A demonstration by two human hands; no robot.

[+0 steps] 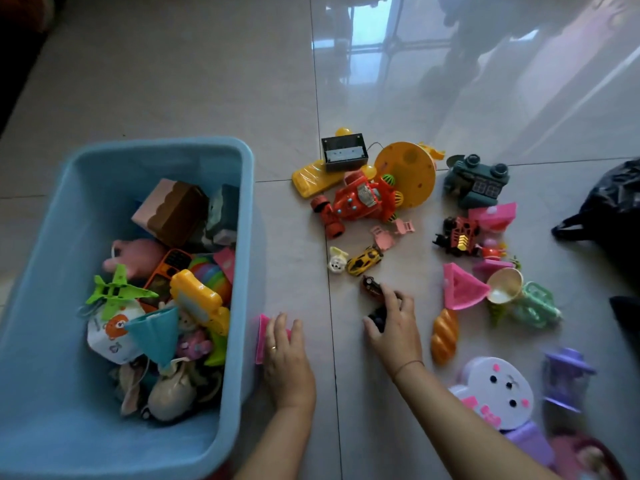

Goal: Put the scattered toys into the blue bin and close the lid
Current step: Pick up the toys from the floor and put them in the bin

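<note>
The blue bin [246, 188] stands open on the left, holding several toys. No lid is in view. My left hand [287, 355] rests on a flat pink toy piece [261, 337] beside the bin's right wall, fingers laid over it. My right hand [394, 327] is shut on a small dark toy car [378, 317] on the floor. Another small dark red car [371, 286] lies just beyond my fingertips. Scattered toys spread to the right: a red robot car [360, 202], a yellow car [364, 260], a pink wedge [462, 289] and a toy bread loaf [444, 336].
A yellow disc toy [410, 174], a dark green camera toy [476, 183] and a black battery box [343, 152] lie farther back. A white bunny-face case [495, 393] and a purple toy [566, 379] sit near right. A black plastic bag [613, 202] lies at the right edge.
</note>
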